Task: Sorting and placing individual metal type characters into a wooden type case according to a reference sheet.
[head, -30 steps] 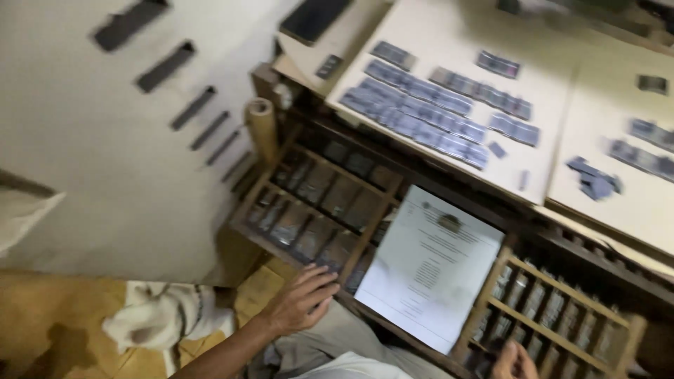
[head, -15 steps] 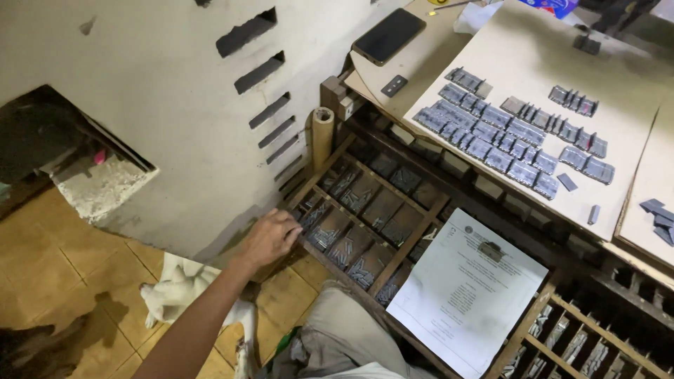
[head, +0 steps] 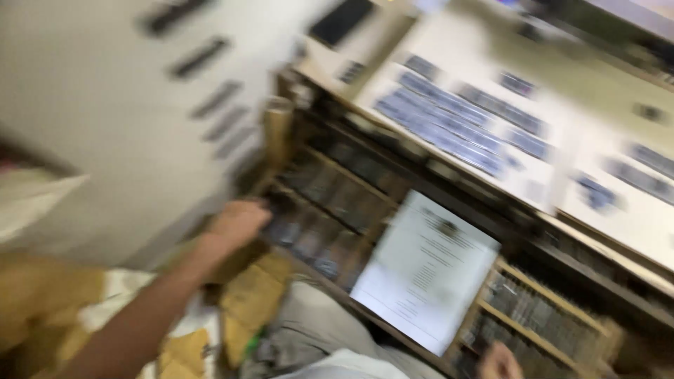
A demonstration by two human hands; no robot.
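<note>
The picture is smeared by motion. My left hand reaches out to the near left corner of a wooden tray split into compartments of small grey metal pieces; its fingertips dip among them, and the blur hides any grip. Only the knuckles of my right hand show at the bottom edge, against a second compartment tray. A white printed sheet lies between the two trays.
Rows of small grey blocks sit on pale boards on the bench behind. A cardboard tube stands by the left tray. A dark phone-like slab lies at the back. Pale wall with dark slots on the left; yellow floor and white cloth below.
My left hand has gone from the tray's near edge beside the sheet to its left corner. The camera swung left, then partway back right, and the view is now blurred.
</note>
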